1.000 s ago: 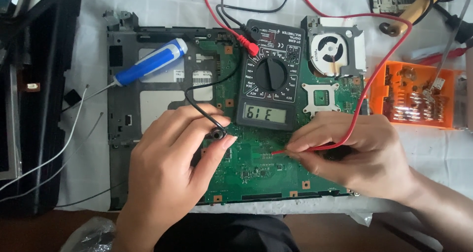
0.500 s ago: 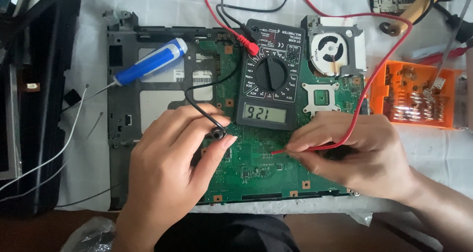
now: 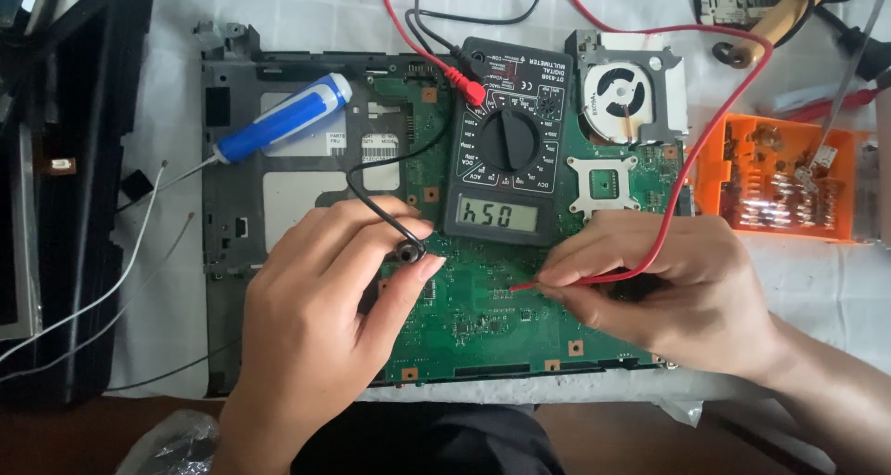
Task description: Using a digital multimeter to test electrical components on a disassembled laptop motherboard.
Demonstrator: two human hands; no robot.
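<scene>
We see a counter draped in a white cloth (image 3: 306,11) that fills the top and right of the frame, with a strip of dark brown wood showing along the bottom edge. In the middle lies a green laptop circuit board (image 3: 483,317) seated in its grey metal chassis (image 3: 227,252). Our left hand (image 3: 320,331), at lower centre, closes its grip on a black test probe (image 3: 408,250), pressing it down onto the board, its black lead looping upward. Our right hand (image 3: 682,294), at lower right, pinches a red test probe (image 3: 531,286) in a narrow grip, its tip touching the board just right of centre, its red lead arching up toward the top right. Just above both hands, resting on the board, sits a black digital multimeter (image 3: 508,150) with a round dial and a lit grey display. To its right is a round cooling fan in a silver housing (image 3: 624,93). In the upper left of the chassis lies a screwdriver with a blue and white handle (image 3: 278,118), tilted. At the right edge stands an orange plastic tray of small parts (image 3: 784,173). A black laptop lid (image 3: 83,187) runs down the left side, thin white wires (image 3: 111,289) trailing from it across the cloth.
</scene>
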